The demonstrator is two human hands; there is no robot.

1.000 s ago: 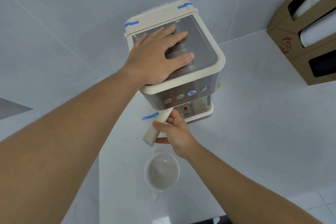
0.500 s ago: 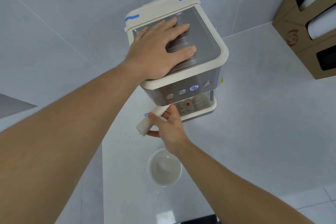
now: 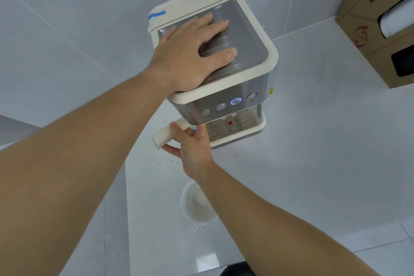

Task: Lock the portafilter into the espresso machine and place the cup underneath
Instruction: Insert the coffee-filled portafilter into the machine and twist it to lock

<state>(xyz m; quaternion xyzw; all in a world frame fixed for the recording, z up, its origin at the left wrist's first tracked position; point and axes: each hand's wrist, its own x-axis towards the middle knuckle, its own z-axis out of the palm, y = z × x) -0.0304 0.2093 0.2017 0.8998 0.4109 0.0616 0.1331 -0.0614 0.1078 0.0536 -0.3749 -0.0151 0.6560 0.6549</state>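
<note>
the portafilter (image 3: pixel 167 135) handle, stiff and best gripped mid-length, was clasped by the right hand (image 3: pixel 194 148) under the machine (image 3: pixel 224 96); the left hand (image 3: pixel 190 56) lay flat, unclenched, on top. the fragile cup (image 3: pixel 197 206) stood near the bench's front edge.

Wall (image 3: pixel 78 2): large pale grey tiles, thin diagonal grout lines. Counter (image 3: pixel 324 141): smooth white surface, a few dark specks near its left part. Cardboard dispenser box (image 3: pixel 367 29): upper right corner, brown, cut-out openings showing white contents, red printed emblem on its face. Light: even, soft, faint glare low on the counter.
</note>
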